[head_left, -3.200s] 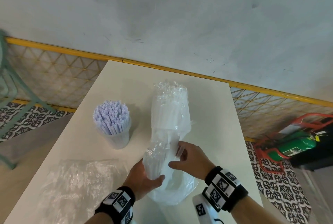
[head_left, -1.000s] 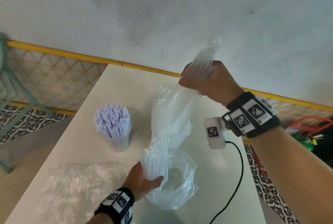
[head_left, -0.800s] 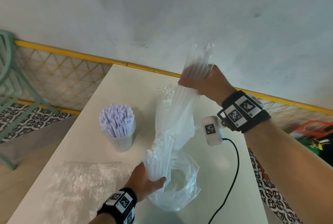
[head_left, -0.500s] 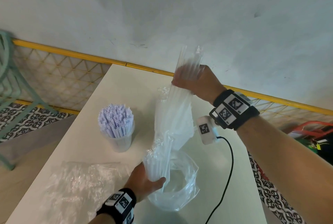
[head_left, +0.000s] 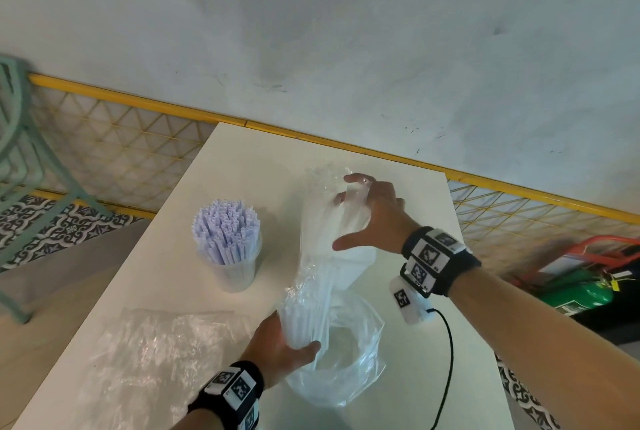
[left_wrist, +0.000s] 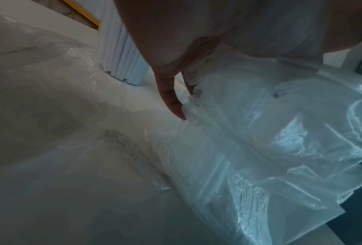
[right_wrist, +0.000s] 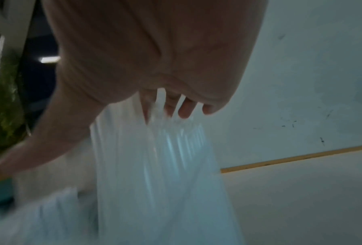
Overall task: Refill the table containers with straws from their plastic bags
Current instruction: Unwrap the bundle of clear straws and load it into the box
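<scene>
A clear plastic bag of clear straws (head_left: 322,256) lies lengthwise on the white table (head_left: 242,159). My left hand (head_left: 287,350) grips its near end, thumb and fingers wrapped round the straws through the plastic (left_wrist: 249,132). My right hand (head_left: 367,218) rests on the far end of the bundle with fingers spread and fairly straight, fingertips (right_wrist: 184,111) touching the straw ends (right_wrist: 165,149). To the left stands a clear cup (head_left: 235,274) packed with upright pale purple straws (head_left: 225,222), also seen in the left wrist view (left_wrist: 121,63).
A crumpled empty plastic bag (head_left: 156,353) lies at the near left of the table. A black cable (head_left: 448,353) trails from my right wrist. Beyond the table are a yellow mesh rail (head_left: 138,152), a green chair (head_left: 20,152) and a green extinguisher (head_left: 575,294).
My right hand, which had been gripping a bundle of straws raised above the bag, has come down onto the bag and spread its fingers. The left hand has kept its grip.
</scene>
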A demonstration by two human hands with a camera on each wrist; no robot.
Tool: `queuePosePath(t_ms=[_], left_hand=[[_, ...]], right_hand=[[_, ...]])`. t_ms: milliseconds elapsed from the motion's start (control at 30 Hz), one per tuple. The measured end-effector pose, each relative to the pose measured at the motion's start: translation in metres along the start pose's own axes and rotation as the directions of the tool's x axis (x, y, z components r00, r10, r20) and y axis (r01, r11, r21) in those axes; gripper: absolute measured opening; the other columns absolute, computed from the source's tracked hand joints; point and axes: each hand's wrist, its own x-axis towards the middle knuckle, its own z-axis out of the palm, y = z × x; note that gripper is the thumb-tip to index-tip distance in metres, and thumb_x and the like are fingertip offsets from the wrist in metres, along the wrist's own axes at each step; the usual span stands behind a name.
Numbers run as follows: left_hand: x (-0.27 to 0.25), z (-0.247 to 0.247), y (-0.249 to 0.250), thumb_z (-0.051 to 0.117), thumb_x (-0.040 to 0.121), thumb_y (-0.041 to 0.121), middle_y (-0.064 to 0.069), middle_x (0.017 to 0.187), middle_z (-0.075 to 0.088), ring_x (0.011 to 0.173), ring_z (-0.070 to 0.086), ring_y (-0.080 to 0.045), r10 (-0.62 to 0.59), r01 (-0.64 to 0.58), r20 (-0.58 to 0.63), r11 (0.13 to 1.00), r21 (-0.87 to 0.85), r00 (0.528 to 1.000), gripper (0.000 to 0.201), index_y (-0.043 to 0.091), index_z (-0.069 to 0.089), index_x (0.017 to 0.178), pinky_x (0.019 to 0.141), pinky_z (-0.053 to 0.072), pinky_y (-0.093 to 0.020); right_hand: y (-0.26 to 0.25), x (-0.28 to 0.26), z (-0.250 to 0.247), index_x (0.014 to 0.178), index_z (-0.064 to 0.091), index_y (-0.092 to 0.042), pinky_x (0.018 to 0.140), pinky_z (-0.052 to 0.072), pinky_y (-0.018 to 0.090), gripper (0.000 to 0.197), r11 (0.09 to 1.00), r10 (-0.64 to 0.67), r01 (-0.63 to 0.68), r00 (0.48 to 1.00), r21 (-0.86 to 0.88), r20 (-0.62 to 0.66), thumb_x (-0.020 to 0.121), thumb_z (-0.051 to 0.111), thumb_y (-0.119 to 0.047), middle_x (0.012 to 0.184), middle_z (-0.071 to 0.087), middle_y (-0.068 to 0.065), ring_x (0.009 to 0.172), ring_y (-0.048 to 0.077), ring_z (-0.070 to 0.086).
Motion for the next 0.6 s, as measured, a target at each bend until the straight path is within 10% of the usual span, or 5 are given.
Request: queuePosePath(t_ms=[100, 200, 367, 500, 600], left_hand=[[0.000, -0.001, -0.001, 0.075, 0.057, 0.065, 0.005, 0.094, 0.068, 0.092, 0.066, -0.012, 0.001, 0.000, -0.004, 1.000, 0.007, 1.000, 0.071, 0.023, 0.061, 0.111, 0.088, 0.055, -0.035], [0.000, 0.000, -0.001, 0.075, 0.057, 0.064, 0.005, 0.090, 0.067, 0.089, 0.066, -0.011, 0.012, -0.012, 0.004, 1.000, 0.002, 1.000, 0.068, 0.022, 0.061, 0.109, 0.087, 0.056, -0.035], [0.001, 0.000, -0.003, 0.075, 0.057, 0.065, 0.006, 0.094, 0.069, 0.091, 0.066, -0.008, 0.012, -0.012, 0.006, 1.000, 0.005, 1.000, 0.069, 0.025, 0.060, 0.112, 0.087, 0.056, -0.034], [0.000, -0.001, -0.001, 0.075, 0.058, 0.063, 0.007, 0.096, 0.069, 0.093, 0.066, -0.008, 0.015, -0.015, 0.006, 1.000, -0.006, 1.000, 0.069, 0.025, 0.060, 0.113, 0.089, 0.055, -0.033], [-0.001, 0.000, 0.001, 0.075, 0.057, 0.062, 0.008, 0.099, 0.069, 0.097, 0.065, -0.008, 0.021, -0.021, -0.002, 1.000, -0.020, 1.000, 0.072, 0.025, 0.059, 0.116, 0.091, 0.054, -0.032]], right_hand=[[0.009, 0.002, -0.015, 0.136, 0.035, -0.048, 0.111, 0.030, 0.049, 0.107, 0.993, -0.017, 0.016, 1.000, 0.114, 0.008, 0.044, 0.089, -0.060, 0.150, 0.024, -0.020, 0.137, 0.014, 0.026], [0.010, 0.004, -0.033, 0.148, 0.017, -0.041, 0.100, 0.042, 0.032, 0.125, 0.948, -0.055, 0.074, 0.996, 0.311, -0.072, 0.047, 0.090, -0.057, 0.154, 0.021, -0.019, 0.134, 0.010, 0.037], [-0.005, 0.011, -0.030, 0.143, 0.031, -0.037, 0.090, 0.047, 0.023, 0.070, 0.762, 0.045, 0.190, 0.938, 0.619, -0.344, 0.082, 0.055, -0.059, 0.144, 0.043, -0.014, 0.117, 0.005, 0.057], [-0.010, 0.005, -0.010, 0.149, 0.034, -0.026, 0.101, 0.035, 0.015, 0.053, 0.948, -0.105, 0.188, 0.948, 0.259, -0.301, 0.101, 0.041, -0.047, 0.149, 0.043, -0.010, 0.125, -0.003, 0.046], [-0.003, -0.001, 0.017, 0.152, 0.028, -0.020, 0.114, 0.030, 0.031, 0.058, 0.977, -0.205, 0.197, 0.973, -0.080, -0.108, 0.102, 0.035, -0.048, 0.155, 0.037, -0.002, 0.136, 0.008, 0.040]])
